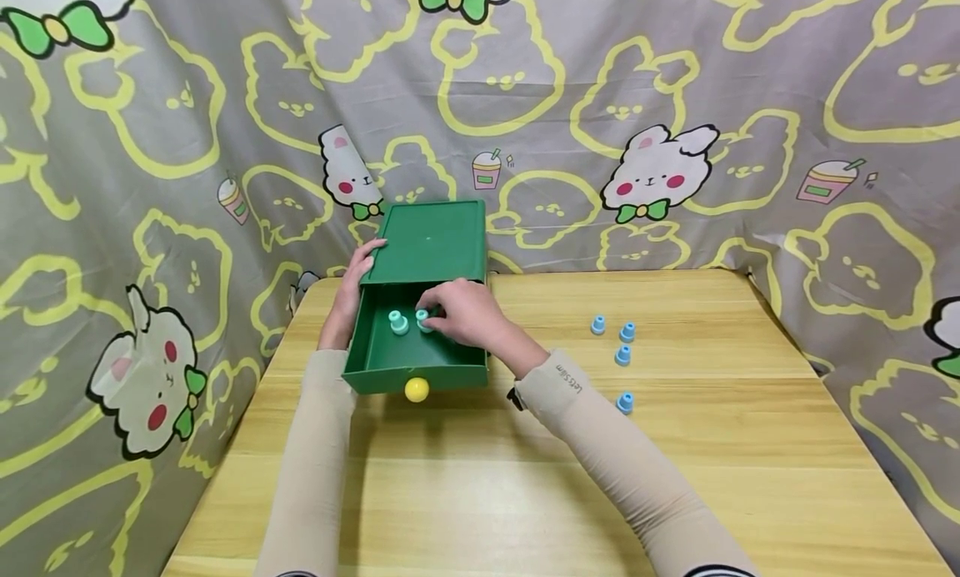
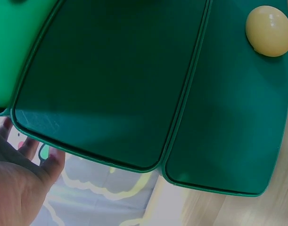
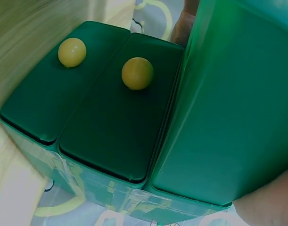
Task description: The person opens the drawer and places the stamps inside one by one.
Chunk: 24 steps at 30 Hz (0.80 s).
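A green drawer cabinet (image 1: pixel 429 239) stands at the back left of the table, its top drawer (image 1: pixel 416 380) pulled out by a yellow knob (image 1: pixel 417 389). My left hand (image 1: pixel 354 287) rests against the cabinet's left side, fingertips at the top edge. Over the drawer, my right hand (image 1: pixel 468 314) pinches a small light-blue stepped plug (image 1: pixel 423 319) between thumb and fingers. Beside it a similar plug (image 1: pixel 398 323) stands upright on the drawer floor. In the right wrist view the right hand (image 3: pixel 268 202) shows only in part, its fingertips hidden behind the drawer.
Several blue plugs (image 1: pixel 625 355) stand on the wooden table (image 1: pixel 690 460), right of the cabinet. Two lower drawers with yellow knobs (image 3: pixel 137 73) are closed. A patterned curtain (image 1: pixel 547 85) hangs behind and to the left.
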{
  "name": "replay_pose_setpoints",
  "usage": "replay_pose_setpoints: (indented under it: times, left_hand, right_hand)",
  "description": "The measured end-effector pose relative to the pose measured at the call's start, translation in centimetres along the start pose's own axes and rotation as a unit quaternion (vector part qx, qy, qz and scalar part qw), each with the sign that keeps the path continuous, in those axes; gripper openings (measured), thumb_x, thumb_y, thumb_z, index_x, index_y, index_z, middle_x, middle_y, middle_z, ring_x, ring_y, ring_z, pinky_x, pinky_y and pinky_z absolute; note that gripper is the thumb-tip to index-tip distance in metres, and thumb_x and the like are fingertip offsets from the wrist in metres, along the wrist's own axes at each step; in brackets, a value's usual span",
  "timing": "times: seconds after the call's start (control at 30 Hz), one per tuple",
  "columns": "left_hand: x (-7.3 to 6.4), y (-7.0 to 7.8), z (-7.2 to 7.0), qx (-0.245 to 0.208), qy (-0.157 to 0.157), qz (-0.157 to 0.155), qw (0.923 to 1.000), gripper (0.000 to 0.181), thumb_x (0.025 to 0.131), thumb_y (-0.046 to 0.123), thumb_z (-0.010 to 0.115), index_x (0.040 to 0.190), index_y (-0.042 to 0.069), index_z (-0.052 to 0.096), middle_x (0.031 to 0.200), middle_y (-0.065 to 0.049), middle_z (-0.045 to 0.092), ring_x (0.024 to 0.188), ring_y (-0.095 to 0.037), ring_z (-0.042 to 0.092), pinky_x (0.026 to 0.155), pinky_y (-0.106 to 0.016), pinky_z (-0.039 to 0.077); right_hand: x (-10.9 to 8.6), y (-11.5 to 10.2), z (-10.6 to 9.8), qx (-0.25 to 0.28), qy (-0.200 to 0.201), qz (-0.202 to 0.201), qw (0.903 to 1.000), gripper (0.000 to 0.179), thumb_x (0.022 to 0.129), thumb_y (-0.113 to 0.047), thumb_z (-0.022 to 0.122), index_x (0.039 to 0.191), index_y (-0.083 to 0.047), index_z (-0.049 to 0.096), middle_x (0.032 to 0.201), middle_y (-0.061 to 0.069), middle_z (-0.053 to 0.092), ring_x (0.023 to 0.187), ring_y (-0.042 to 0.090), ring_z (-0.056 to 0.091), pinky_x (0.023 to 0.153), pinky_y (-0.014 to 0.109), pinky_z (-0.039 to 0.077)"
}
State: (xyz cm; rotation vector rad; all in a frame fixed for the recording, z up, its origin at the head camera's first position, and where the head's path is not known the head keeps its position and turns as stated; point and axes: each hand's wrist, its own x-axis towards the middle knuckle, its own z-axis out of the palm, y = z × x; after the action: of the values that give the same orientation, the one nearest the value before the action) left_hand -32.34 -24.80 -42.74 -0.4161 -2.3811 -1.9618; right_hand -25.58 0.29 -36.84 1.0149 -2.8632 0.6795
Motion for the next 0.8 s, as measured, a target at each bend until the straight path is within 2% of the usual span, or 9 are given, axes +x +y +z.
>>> replay_pose_setpoints:
  times: [0.5, 0.8]
  left_hand:
    - [-0.10, 0.03, -0.02, 0.001, 0.003, 0.006, 1.0000, 0.052, 0.110, 0.045, 0.028, 0.159, 0.029, 0.037, 0.170, 0.001, 0.016, 0.147, -0.037, 0.024, 0.118, -0.067, 0.018]
    - [-0.12, 0.06, 0.09, 0.008, 0.001, 0.002, 1.0000, 0.052, 0.110, 0.046, 0.028, 0.159, 0.031, 0.037, 0.170, 0.001, 0.015, 0.147, -0.038, 0.023, 0.118, -0.067, 0.017]
  right_hand:
    - [-0.19, -0.18, 0.00, -0.015, 0.002, -0.015, 0.9998, 0.020, 0.096, -0.028, 0.076, 0.115, -0.025, 0.078, 0.111, -0.010, 0.078, 0.104, 0.013, 0.070, 0.085, 0.036, 0.054]
    - [-0.35, -0.03, -0.14, -0.001, -0.004, -0.017, 0.9998, 0.023, 0.095, -0.027, 0.077, 0.118, -0.024, 0.078, 0.114, -0.009, 0.078, 0.108, 0.013, 0.070, 0.090, 0.036, 0.054]
